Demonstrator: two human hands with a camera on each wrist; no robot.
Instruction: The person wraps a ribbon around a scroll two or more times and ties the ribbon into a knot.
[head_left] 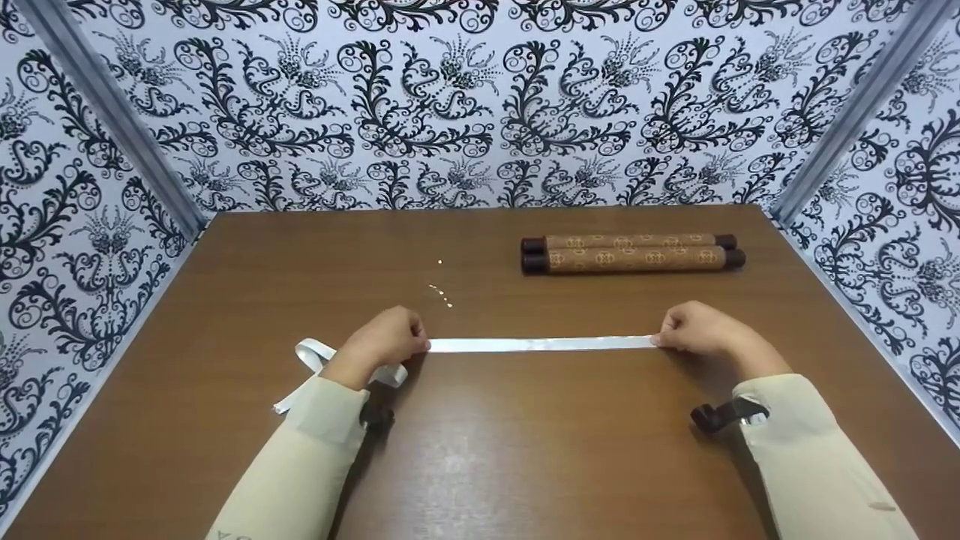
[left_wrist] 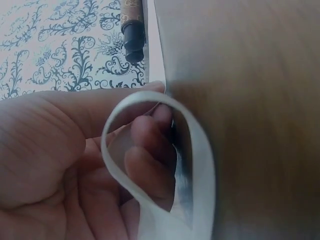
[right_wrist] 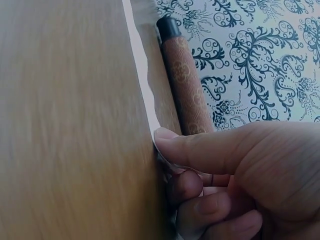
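A white ribbon (head_left: 540, 345) stretches straight from one hand to the other, low over the brown table. My left hand (head_left: 386, 337) pinches it between thumb and fingers. Past that grip, the loose left tail of the ribbon loops and lies around the wrist; in the left wrist view the ribbon loop (left_wrist: 204, 170) hangs in front of the curled fingers. At the other side my right hand (head_left: 697, 330) pinches the ribbon near its right end. The right wrist view shows the thumb (right_wrist: 167, 140) pressed on the ribbon (right_wrist: 142, 75).
Two scrolls (head_left: 637, 259) with brown patterned covers and dark end knobs lie side by side at the back right of the table (head_left: 480, 465). Several small pale specks (head_left: 442, 294) dot the tabletop behind the left hand. Patterned walls (head_left: 465, 97) enclose the back and sides.
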